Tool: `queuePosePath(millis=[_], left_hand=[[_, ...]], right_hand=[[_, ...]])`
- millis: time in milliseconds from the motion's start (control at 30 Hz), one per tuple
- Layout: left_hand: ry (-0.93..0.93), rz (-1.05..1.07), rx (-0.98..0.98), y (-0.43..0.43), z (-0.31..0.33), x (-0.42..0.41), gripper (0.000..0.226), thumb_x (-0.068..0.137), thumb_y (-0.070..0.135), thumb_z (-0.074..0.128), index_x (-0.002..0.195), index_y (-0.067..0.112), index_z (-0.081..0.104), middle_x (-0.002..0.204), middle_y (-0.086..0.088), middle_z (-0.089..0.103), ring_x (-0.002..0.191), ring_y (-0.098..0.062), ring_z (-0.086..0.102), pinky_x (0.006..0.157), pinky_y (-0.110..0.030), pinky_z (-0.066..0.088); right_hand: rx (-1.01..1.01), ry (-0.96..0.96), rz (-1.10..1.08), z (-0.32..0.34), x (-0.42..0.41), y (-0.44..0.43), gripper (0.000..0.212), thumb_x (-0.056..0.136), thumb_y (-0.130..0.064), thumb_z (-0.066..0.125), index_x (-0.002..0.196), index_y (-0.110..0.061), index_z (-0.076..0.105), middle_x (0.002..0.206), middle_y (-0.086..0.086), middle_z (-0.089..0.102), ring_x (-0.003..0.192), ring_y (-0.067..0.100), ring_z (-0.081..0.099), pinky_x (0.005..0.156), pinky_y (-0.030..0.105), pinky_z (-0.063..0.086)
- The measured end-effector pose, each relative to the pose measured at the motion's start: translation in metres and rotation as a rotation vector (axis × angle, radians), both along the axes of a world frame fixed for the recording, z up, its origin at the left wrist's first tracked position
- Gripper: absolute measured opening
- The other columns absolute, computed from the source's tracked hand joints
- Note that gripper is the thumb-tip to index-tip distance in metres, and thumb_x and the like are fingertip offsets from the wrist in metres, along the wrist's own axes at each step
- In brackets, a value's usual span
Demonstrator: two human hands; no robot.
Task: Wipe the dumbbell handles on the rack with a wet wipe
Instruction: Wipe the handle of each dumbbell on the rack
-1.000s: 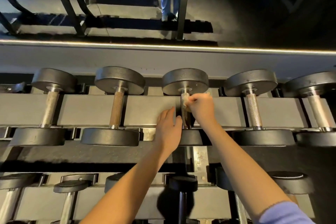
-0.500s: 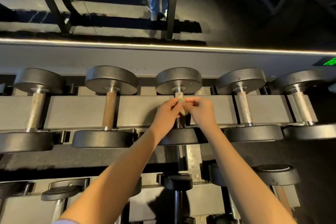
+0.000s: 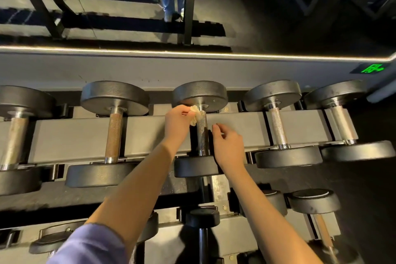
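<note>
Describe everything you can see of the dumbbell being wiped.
The dumbbell lies on the rack, middle of the upper row, handle running away from the camera. Two dark, matte heads cap a knurled silver metal handle with collars. The left hand holds a crumpled pale wet wipe against the handle's far end. The right hand hovers by the near end, fingers loosely curled; contact is unclear.

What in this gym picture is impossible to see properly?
- Head view: the wipe, bunched in the left hand; its full shape and wetness cannot be told.
- Head view: the underside of the middle handle, turned away from the camera.
- Head view: the leftmost dumbbell, cut off by the left edge.
- Head view: a lower dumbbell, partly behind the right forearm.
- Head view: the green sign, too small and blurred to read.
</note>
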State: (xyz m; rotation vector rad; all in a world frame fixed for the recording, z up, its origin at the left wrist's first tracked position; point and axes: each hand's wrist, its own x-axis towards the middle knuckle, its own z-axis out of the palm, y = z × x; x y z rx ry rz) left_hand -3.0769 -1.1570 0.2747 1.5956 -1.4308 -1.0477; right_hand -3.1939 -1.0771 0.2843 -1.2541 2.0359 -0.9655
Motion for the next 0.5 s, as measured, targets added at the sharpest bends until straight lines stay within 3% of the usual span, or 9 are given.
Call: queuePosePath(millis=[100,233,400,500], left_hand=[[0.024,-0.012,0.023,0.014,-0.010,-0.005,0.012,0.089,0.020,0.065,0.080,0.014,0.070,0.070,0.010,0.062,0.069,-0.003,0.057,0.068,-0.021,0.045],[0.047,-0.082,0.075,0.033,-0.019,0.000,0.009,0.090,0.014,0.062,0.092,0.019,0.070,0.077,0.014,0.063,0.072,0.003,0.059,0.067,-0.008,0.044],[0.093,-0.084,0.099,0.017,-0.012,0.003,0.016,0.092,0.018,0.060,0.105,0.015,0.069,0.091,0.007,0.066,0.086,-0.005,0.062,0.078,-0.018,0.049],[0.085,-0.055,0.104,0.003,-0.005,0.001,0.028,0.087,0.020,0.066,0.115,0.015,0.066,0.102,0.005,0.067,0.087,0.000,0.059,0.069,-0.009,0.047]], right_hand=[[-0.011,0.009,-0.008,-0.002,-0.001,0.001,0.032,0.098,-0.035,0.044,0.104,-0.016,0.068,0.087,0.000,0.067,0.082,0.015,0.062,0.071,0.031,0.050],[0.002,0.025,-0.011,-0.002,-0.001,0.001,0.031,0.098,-0.033,0.044,0.091,-0.015,0.068,0.073,-0.004,0.059,0.071,0.013,0.057,0.061,0.027,0.041],[0.006,0.025,-0.007,0.005,0.002,0.003,0.032,0.098,-0.031,0.045,0.069,-0.022,0.055,0.059,-0.009,0.050,0.058,0.009,0.049,0.053,0.027,0.037],[-0.003,0.032,-0.010,0.007,0.003,0.004,0.038,0.098,-0.029,0.045,0.059,-0.027,0.046,0.055,-0.008,0.047,0.054,0.008,0.045,0.051,0.028,0.035]])
